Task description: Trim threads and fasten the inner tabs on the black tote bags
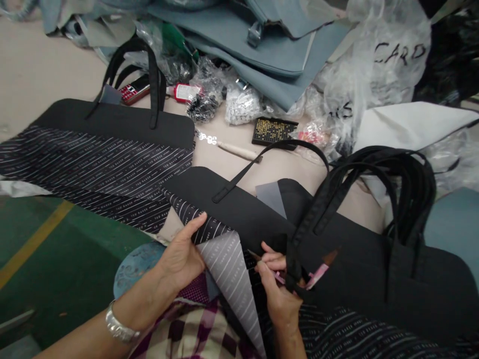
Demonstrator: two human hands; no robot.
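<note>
My left hand [182, 257] pinches the folded edge of a black bag lining [202, 230] printed with white slanted lines. Its paler grey underside [228, 262] is turned up between my hands. Closed around a slim tool, my right hand [279, 289] is just right of that fold. The tool shows a pointed tip, pink wrapping [317, 276] and a brown end; its exact kind is unclear. A black strap handle [295, 259] loops past my right hand and partly hides it. The black bag panel [254, 219] lies beneath, its lining joined along the lower side.
Another black bag panel [123, 117] with handles lies at left. More handles [411, 189] are bunched at right. Behind are a black tray of small brass-coloured pieces [275, 130], a white stick-like tool [237, 150], a red-and-white bottle [186, 92], plastic bags and blue-grey material [262, 50].
</note>
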